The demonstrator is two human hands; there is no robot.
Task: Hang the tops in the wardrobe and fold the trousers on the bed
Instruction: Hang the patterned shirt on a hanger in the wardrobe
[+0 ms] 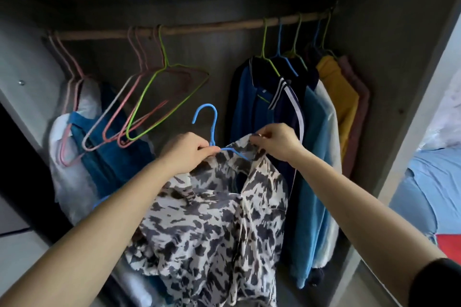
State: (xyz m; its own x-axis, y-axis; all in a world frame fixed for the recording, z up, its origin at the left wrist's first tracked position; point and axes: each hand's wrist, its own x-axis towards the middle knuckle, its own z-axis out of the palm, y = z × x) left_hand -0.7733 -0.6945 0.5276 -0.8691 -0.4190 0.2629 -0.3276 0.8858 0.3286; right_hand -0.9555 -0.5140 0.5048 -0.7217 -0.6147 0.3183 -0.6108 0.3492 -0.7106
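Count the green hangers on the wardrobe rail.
4. One green hanger hangs empty among the pink hangers at the middle of the rail; three more at the right end carry tops, alternating with two blue hangers. Clothes may hide others.

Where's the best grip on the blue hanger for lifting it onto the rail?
Grip the blue hanger at the neck under its hook, from below-left, where the left hand holds it. The hook stands upright and bare; the arms run into the patterned top.

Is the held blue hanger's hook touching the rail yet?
Apart. The head view shows the blue hanger in the left hand, its hook well below the rail, wardrobe back visible between. The right hand pinches the top.
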